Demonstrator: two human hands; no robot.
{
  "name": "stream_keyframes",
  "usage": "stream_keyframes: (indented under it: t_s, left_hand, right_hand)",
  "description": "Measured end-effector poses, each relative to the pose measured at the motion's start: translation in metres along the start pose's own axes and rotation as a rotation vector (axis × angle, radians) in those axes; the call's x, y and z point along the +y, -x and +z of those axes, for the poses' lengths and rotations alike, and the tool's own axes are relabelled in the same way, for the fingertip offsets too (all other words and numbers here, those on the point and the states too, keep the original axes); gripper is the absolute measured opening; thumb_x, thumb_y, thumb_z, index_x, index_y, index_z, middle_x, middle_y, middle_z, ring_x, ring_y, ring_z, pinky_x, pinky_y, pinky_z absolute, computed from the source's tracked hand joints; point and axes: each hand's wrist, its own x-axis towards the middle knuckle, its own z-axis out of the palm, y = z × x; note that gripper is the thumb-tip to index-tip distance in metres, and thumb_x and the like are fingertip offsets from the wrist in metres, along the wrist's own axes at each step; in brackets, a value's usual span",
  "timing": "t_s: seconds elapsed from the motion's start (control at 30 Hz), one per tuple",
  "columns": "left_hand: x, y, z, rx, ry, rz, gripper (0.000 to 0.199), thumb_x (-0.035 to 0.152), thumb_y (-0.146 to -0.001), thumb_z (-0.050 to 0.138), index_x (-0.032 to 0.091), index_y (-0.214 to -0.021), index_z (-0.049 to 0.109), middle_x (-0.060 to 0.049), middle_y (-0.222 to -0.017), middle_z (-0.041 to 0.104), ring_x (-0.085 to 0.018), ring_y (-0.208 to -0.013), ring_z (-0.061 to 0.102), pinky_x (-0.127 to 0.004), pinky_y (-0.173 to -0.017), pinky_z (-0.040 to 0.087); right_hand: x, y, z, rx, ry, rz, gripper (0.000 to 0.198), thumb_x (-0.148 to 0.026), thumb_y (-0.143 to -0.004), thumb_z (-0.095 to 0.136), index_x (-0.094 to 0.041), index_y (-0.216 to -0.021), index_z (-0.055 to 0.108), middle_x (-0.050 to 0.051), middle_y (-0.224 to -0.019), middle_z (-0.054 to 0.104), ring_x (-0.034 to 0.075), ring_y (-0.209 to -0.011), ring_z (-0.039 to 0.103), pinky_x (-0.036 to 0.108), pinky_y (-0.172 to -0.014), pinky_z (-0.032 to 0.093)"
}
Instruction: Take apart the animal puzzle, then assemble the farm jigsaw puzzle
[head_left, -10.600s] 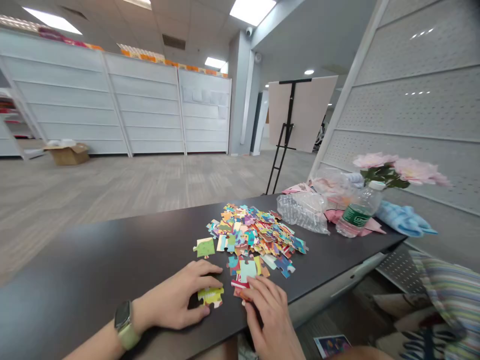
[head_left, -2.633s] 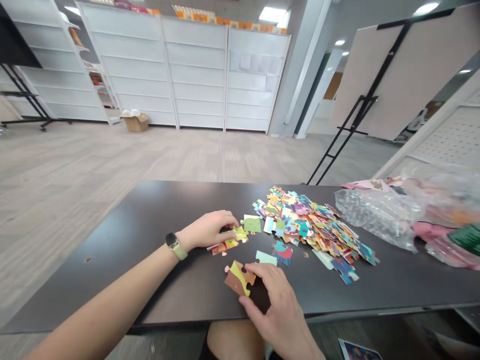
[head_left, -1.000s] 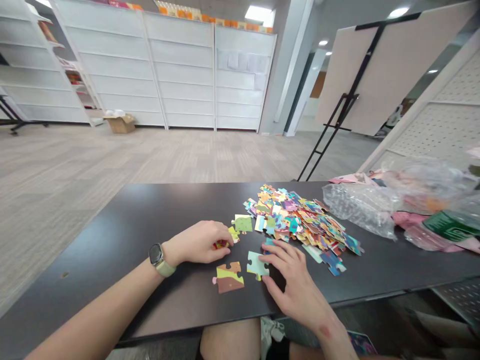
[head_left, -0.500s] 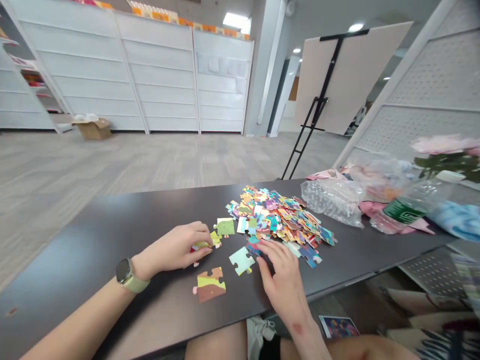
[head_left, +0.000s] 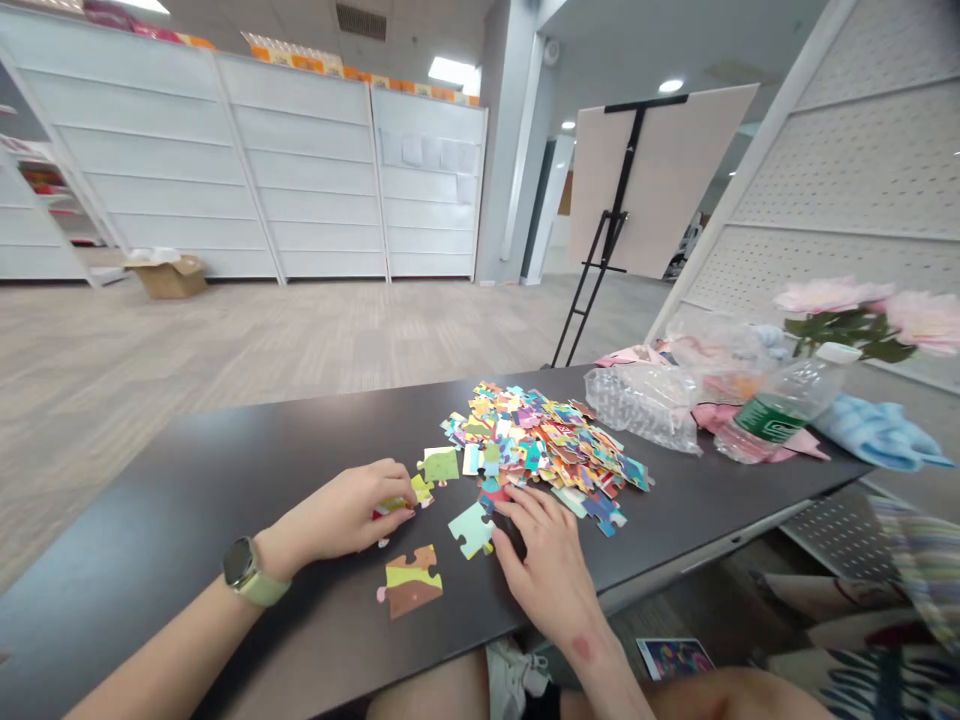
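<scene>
My left hand (head_left: 364,508) is closed, its thumb and fingers pinching a red and yellow-green puzzle piece (head_left: 390,505) that they mostly cover. Just past its fingertips lies a small yellow-green piece (head_left: 423,490), with a green piece (head_left: 439,464) behind it. My right hand (head_left: 541,555) rests low over the table, thumb apart from the fingers. Its fingertips touch a red and blue piece (head_left: 491,494), and its thumb reaches the edge of a mint piece (head_left: 471,528). Nearer me is a brown and yellow piece (head_left: 412,582), lying apart. A loose heap of puzzle pieces (head_left: 555,440) spreads beyond my right hand.
On the right of the dark table (head_left: 247,440) lie bubble wrap (head_left: 643,405), a plastic bottle (head_left: 780,410) with a green label and a blue cloth (head_left: 881,430). Pink flowers (head_left: 832,295) stand behind. A picture card (head_left: 675,658) is below the table edge.
The camera view has tilted up and turned a little right, so everything sits further left. Both hands stay at nearly the same places among the pieces.
</scene>
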Motion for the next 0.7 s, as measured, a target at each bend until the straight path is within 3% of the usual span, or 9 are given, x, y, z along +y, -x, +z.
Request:
stream_keyframes:
  t_s: [0.13,0.27,0.37,0.5,0.7]
  left_hand:
    - [-0.008,0.0,0.002,0.0,0.006,-0.015,0.018,0.028,-0.1,0.051,0.024,-0.102,0.069,-0.004,-0.104,0.065,-0.019,-0.094,0.062,-0.028,-0.083,0.047]
    - [-0.014,-0.002,0.005,0.038,-0.009,-0.017,0.026,0.031,-0.102,0.049,0.027,-0.121,0.067,-0.007,-0.125,0.061,-0.023,-0.113,0.057,-0.035,-0.098,0.046]
    - [-0.013,-0.003,0.006,0.028,-0.041,-0.012,0.032,0.035,-0.101,0.052,0.03,-0.13,0.064,-0.008,-0.138,0.056,-0.027,-0.122,0.052,-0.042,-0.105,0.043]
    - [-0.015,-0.002,0.007,-0.013,-0.014,-0.015,0.033,0.036,-0.098,0.056,0.032,-0.13,0.065,-0.007,-0.14,0.055,-0.029,-0.126,0.05,-0.044,-0.107,0.042]
    - [-0.037,0.004,0.005,0.012,0.022,-0.06,0.038,0.04,-0.095,0.06,0.028,-0.131,0.062,-0.011,-0.144,0.051,-0.03,-0.133,0.044,-0.048,-0.112,0.036]
  right_hand:
    - [0.0,-0.001,0.001,0.024,-0.015,0.012,0.019,-0.025,-0.094,0.055,-0.028,-0.107,0.068,0.002,-0.13,0.067,0.025,-0.125,0.052,0.046,-0.105,0.037]
    - [0.002,-0.002,0.006,0.127,0.012,0.158,0.012,-0.023,-0.09,0.057,-0.026,-0.094,0.069,0.003,-0.107,0.072,0.026,-0.109,0.058,0.043,-0.095,0.04]
    - [0.005,-0.002,0.009,0.18,0.047,0.221,0.014,-0.024,-0.091,0.057,-0.025,-0.1,0.069,0.004,-0.104,0.071,0.028,-0.108,0.057,0.044,-0.093,0.04]
    - [0.007,-0.001,0.01,0.188,0.045,0.2,0.019,-0.02,-0.094,0.053,-0.025,-0.105,0.068,0.006,-0.11,0.07,0.028,-0.111,0.056,0.044,-0.093,0.04]
    - [0.009,0.0,0.011,0.204,0.023,0.155,0.032,-0.01,-0.093,0.044,-0.024,-0.11,0.067,0.007,-0.113,0.07,0.028,-0.111,0.056,0.044,-0.092,0.041]
